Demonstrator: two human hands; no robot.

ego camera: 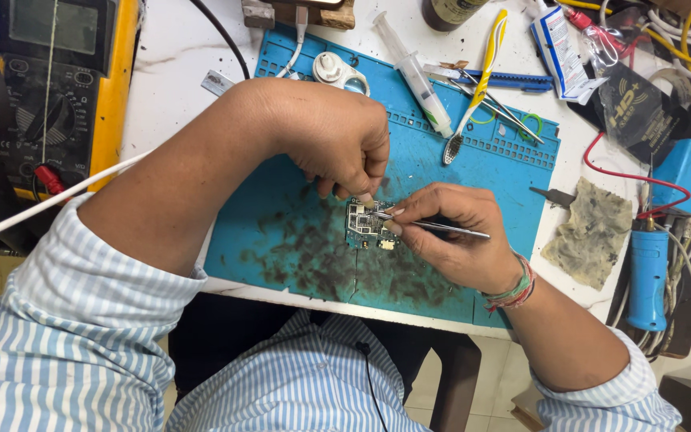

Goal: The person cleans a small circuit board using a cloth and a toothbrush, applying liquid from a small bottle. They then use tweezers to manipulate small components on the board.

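Small circuit board lies flat on the blue work mat, toward the mat's near edge, roughly mid-bench, among dark grime smears. Left hand comes in from the far-left side, grip pinched together with fingertips pressing the board's far edge, pinning it down. Right hand sits just right of the board, grip clamped on thin metal tweezers; tips of the tweezers touch the board's upper right part, tail end sticks out past the hand toward the bench's right edge. Key relation: tweezers' long axis runs about left-right, nearly level with the bench, and the board lies directly left of the right grip, touching the tool tip; both hands are in contact range, right one carries the tool. Far edge of mat: syringe, yellow-handled brush. Yellow multimeter at far-left corner, dirty rag at right.
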